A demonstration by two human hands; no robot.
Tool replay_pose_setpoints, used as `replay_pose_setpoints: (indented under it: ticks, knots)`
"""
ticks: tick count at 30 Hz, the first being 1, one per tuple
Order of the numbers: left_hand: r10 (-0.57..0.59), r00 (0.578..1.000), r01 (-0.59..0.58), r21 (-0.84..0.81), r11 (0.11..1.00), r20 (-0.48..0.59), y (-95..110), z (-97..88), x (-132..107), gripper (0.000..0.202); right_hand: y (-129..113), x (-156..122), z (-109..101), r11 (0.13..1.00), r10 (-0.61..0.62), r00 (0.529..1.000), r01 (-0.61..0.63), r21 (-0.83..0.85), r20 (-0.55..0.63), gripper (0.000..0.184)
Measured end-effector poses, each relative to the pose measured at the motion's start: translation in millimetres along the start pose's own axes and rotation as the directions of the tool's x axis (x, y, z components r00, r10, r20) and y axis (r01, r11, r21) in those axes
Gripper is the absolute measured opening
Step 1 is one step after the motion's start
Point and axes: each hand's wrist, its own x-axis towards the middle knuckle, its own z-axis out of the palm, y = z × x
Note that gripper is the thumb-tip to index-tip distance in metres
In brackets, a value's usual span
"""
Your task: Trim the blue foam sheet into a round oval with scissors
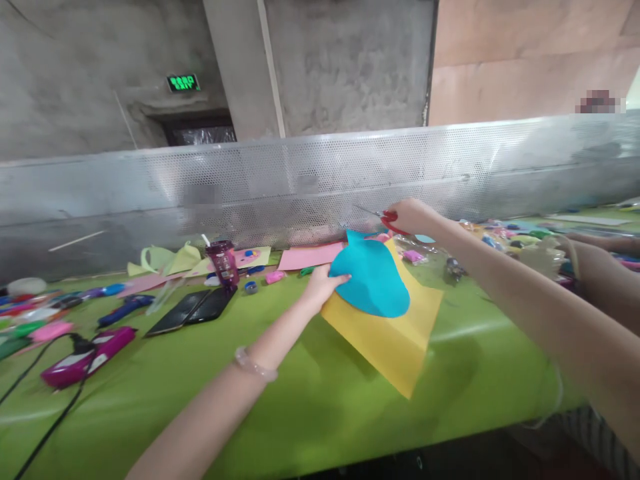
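My left hand pinches the left edge of a yellow sheet with a blue, rounded cut-out shape lying on top of it; both are held tilted above the green table. My right hand is closed on red-handled scissors, whose blades point left, just above the top tip of the blue shape.
A perforated metal barrier runs along the table's far edge. On the left lie two dark phones, a purple cup, a magenta glue gun with black cable, pens and paper scraps. Another person's arm reaches in at right.
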Motion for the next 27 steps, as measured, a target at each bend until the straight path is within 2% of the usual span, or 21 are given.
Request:
replay_pose_setpoints:
  ticks: [2,4,6,8,10,12,14,16,18,21,24,26,27]
  knots:
    - [-0.008,0.995,0.012,-0.038,0.999,0.095,0.2,17.1,-3.4,0.036,-7.1,-3.0,7.9,1.0,-0.006,1.0,0.006,-0.007,-0.012,0.035]
    - [-0.043,0.972,0.064,-0.083,0.994,0.23,2.7,29.0,-7.1,0.039,-13.0,-6.3,14.1,0.999,-0.028,0.999,0.027,-0.016,-0.03,0.034]
    - [-0.073,0.933,0.113,-0.095,0.989,0.351,6.7,32.3,-9.7,0.041,-15.1,-9.0,17.9,0.999,-0.042,0.998,0.041,-0.02,-0.049,0.033]
    - [-0.075,0.924,0.109,-0.071,0.991,0.375,10.3,26.2,-9.9,0.04,-13.1,-11.3,19.6,1.0,-0.019,0.998,0.019,-0.008,-0.061,0.034]
    - [-0.05,0.956,0.066,-0.047,0.997,0.291,11.6,12.8,-7.0,0.04,-8.4,-14.3,19.9,0.999,0.025,0.998,-0.024,0.022,-0.056,0.038]
    - [-0.031,0.986,0.036,-0.027,0.999,0.163,9.7,-3.5,-1.8,0.039,-3.5,-18.7,20.0,0.998,0.06,0.998,-0.059,0.039,-0.036,0.041]
    - [-0.023,0.999,0.023,0.0,1.0,0.042,5.3,-16.7,3.5,0.038,0.1,-23.9,20.9,0.997,0.069,0.997,-0.068,0.028,-0.031,0.041]
    - [-0.03,0.998,0.032,0.031,0.999,-0.049,-0.1,-21.4,6.5,0.036,1.8,-28.1,23.0,0.998,0.069,0.996,-0.069,0.005,-0.049,0.04]
    - [-0.036,0.997,0.039,0.036,0.999,-0.064,-4.9,-14.9,5.8,0.036,1.2,-30.0,25.5,0.998,0.064,0.995,-0.064,-0.008,-0.076,0.038]
    - [-0.038,0.996,0.041,-0.031,0.999,0.085,-7.5,10.6,-1.6,0.038,-4.1,-29.1,26.0,0.999,0.036,0.994,-0.036,0.005,-0.108,0.036]
    - [-0.05,0.944,0.085,-0.095,0.992,0.326,-3.6,35.1,-10.5,0.038,-13.2,-27.5,20.4,1.0,0.007,0.992,-0.004,0.021,-0.129,0.035]
    - [-0.049,0.911,0.11,-0.127,0.986,0.41,0.9,39.9,-12.4,0.04,-19.3,-27.3,14.1,1.0,-0.004,0.989,0.008,0.022,-0.145,0.035]
    - [-0.044,0.914,0.11,-0.142,0.984,0.404,3.2,37.9,-11.5,0.042,-21.6,-27.4,10.5,1.0,-0.007,0.988,0.011,0.02,-0.154,0.035]
